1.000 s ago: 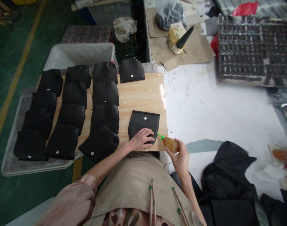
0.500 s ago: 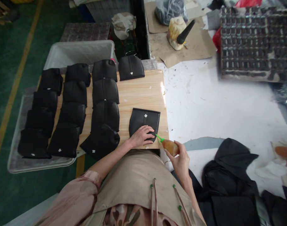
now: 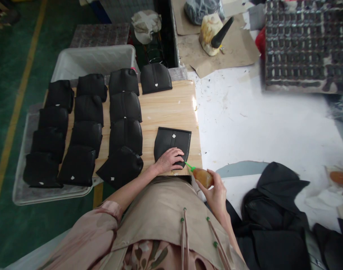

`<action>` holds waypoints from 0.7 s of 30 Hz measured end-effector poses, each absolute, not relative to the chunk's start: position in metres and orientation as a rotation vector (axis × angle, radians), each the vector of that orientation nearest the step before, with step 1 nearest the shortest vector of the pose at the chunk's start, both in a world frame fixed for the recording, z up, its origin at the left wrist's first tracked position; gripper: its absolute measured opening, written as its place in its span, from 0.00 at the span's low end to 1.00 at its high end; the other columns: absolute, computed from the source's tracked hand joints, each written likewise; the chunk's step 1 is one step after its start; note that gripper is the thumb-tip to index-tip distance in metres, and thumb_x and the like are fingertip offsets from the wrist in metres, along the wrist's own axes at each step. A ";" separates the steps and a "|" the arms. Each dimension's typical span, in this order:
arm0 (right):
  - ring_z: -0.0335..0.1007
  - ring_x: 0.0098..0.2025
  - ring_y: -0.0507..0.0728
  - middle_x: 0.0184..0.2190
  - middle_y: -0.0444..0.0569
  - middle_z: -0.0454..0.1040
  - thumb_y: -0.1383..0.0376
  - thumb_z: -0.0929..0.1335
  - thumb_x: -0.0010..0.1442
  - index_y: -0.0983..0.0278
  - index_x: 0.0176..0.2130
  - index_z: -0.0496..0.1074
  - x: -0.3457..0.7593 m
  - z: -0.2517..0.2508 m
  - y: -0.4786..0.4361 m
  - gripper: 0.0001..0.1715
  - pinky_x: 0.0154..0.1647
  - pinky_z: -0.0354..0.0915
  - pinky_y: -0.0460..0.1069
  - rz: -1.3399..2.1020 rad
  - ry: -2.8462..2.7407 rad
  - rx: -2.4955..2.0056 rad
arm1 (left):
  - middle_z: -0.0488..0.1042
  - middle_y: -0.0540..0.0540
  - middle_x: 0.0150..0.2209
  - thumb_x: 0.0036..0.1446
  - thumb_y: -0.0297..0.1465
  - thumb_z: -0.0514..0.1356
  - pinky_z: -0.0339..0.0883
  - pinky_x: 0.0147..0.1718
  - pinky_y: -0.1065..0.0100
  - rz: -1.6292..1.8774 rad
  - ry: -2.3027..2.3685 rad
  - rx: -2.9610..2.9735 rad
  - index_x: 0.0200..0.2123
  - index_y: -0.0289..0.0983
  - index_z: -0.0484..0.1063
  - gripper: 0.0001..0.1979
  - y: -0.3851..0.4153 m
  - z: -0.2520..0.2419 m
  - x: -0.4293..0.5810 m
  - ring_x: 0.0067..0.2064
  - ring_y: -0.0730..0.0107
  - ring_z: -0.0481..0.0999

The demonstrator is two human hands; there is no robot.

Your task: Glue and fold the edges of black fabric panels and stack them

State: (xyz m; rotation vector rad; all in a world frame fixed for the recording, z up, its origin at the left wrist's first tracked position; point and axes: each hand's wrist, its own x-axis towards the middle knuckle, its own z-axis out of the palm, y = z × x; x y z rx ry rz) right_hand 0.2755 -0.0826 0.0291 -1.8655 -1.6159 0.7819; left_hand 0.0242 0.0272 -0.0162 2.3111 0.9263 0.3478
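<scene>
My left hand (image 3: 169, 160) lies flat, fingers spread, on the near edge of a black leather piece (image 3: 173, 141) with a small white tag, on a wooden board (image 3: 168, 108). My right hand (image 3: 215, 191) is wrapped round an amber glue bottle (image 3: 202, 176). Its green nozzle (image 3: 188, 165) touches the near right corner of the piece, just beside my left fingertips.
Several finished black pieces (image 3: 88, 127) lie in rows on the left of the board. A grey tray (image 3: 22, 187) and a white bin (image 3: 94, 60) sit to the left. A white table (image 3: 258, 123) holds a dark gridded tray (image 3: 308, 45), a large glue bottle (image 3: 213, 30) and black fabric (image 3: 275, 210).
The nozzle has slid a little leftward along the near edge of the piece, closer to my left fingers. My left hand stays pressed on the piece.
</scene>
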 end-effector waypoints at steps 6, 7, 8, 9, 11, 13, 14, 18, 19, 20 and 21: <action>0.72 0.42 0.61 0.43 0.51 0.74 0.52 0.70 0.59 0.61 0.52 0.66 0.276 0.029 -0.089 0.26 0.41 0.70 0.53 0.822 -1.643 -1.826 | 0.71 0.40 0.53 0.58 0.37 0.64 0.57 0.63 0.50 0.337 0.821 2.302 0.44 0.39 0.74 0.12 0.032 -0.019 0.021 0.58 0.60 0.68; 0.72 0.42 0.61 0.44 0.52 0.74 0.52 0.70 0.59 0.61 0.52 0.66 0.276 0.029 -0.089 0.26 0.42 0.70 0.54 0.835 -1.644 -1.820 | 0.71 0.40 0.53 0.58 0.36 0.64 0.57 0.63 0.50 0.333 0.806 2.306 0.44 0.39 0.74 0.11 0.033 -0.020 0.020 0.59 0.60 0.68; 0.72 0.43 0.61 0.44 0.52 0.74 0.52 0.70 0.59 0.61 0.52 0.66 0.276 0.030 -0.090 0.26 0.42 0.70 0.54 0.847 -1.643 -1.818 | 0.71 0.39 0.54 0.58 0.34 0.64 0.57 0.63 0.49 0.331 0.800 2.309 0.44 0.39 0.74 0.11 0.033 -0.021 0.020 0.59 0.60 0.67; 0.72 0.43 0.61 0.44 0.52 0.74 0.52 0.70 0.59 0.61 0.52 0.66 0.276 0.031 -0.091 0.26 0.42 0.70 0.54 0.860 -1.641 -1.819 | 0.70 0.39 0.54 0.58 0.33 0.64 0.57 0.63 0.48 0.330 0.802 2.313 0.44 0.39 0.74 0.10 0.033 -0.022 0.020 0.59 0.60 0.67; 0.72 0.42 0.61 0.44 0.52 0.74 0.53 0.69 0.60 0.61 0.53 0.66 0.275 0.032 -0.091 0.25 0.42 0.70 0.54 0.881 -1.632 -1.826 | 0.70 0.39 0.54 0.57 0.31 0.64 0.57 0.63 0.47 0.334 0.819 2.316 0.43 0.39 0.74 0.10 0.032 -0.023 0.020 0.59 0.59 0.67; 0.72 0.42 0.61 0.43 0.52 0.74 0.53 0.69 0.60 0.61 0.53 0.66 0.275 0.032 -0.092 0.25 0.40 0.70 0.54 0.894 -1.613 -1.842 | 0.70 0.40 0.54 0.57 0.30 0.64 0.57 0.63 0.46 0.339 0.836 2.313 0.43 0.39 0.74 0.10 0.030 -0.024 0.020 0.59 0.59 0.67; 0.72 0.41 0.61 0.43 0.52 0.74 0.53 0.69 0.60 0.61 0.53 0.66 0.275 0.032 -0.092 0.25 0.40 0.70 0.54 0.894 -1.604 -1.849 | 0.70 0.40 0.54 0.57 0.29 0.64 0.57 0.63 0.46 0.340 0.842 2.311 0.43 0.39 0.74 0.10 0.030 -0.024 0.020 0.59 0.59 0.67; 0.72 0.39 0.60 0.42 0.51 0.74 0.52 0.69 0.59 0.61 0.52 0.66 0.276 0.031 -0.095 0.25 0.39 0.70 0.54 0.896 -1.605 -1.846 | 0.70 0.40 0.55 0.58 0.29 0.64 0.58 0.63 0.46 0.336 0.853 2.304 0.43 0.39 0.74 0.10 0.029 -0.026 0.020 0.60 0.59 0.67; 0.72 0.39 0.60 0.43 0.51 0.74 0.52 0.70 0.59 0.61 0.52 0.66 0.276 0.031 -0.096 0.26 0.39 0.70 0.54 0.904 -1.609 -1.842 | 0.70 0.40 0.55 0.58 0.30 0.64 0.57 0.63 0.47 0.339 0.851 2.304 0.43 0.39 0.74 0.10 0.029 -0.026 0.020 0.60 0.59 0.67; 0.72 0.39 0.60 0.43 0.51 0.74 0.52 0.70 0.59 0.61 0.52 0.66 0.277 0.031 -0.097 0.26 0.40 0.71 0.54 0.917 -1.614 -1.839 | 0.70 0.40 0.55 0.58 0.30 0.64 0.57 0.63 0.47 0.344 0.849 2.303 0.43 0.39 0.74 0.10 0.029 -0.026 0.019 0.60 0.60 0.67; 0.72 0.39 0.60 0.43 0.51 0.74 0.52 0.70 0.59 0.61 0.52 0.66 0.278 0.031 -0.098 0.26 0.40 0.71 0.54 0.931 -1.618 -1.836 | 0.69 0.40 0.55 0.58 0.30 0.64 0.57 0.64 0.48 0.352 0.848 2.302 0.43 0.38 0.74 0.10 0.029 -0.026 0.019 0.60 0.60 0.67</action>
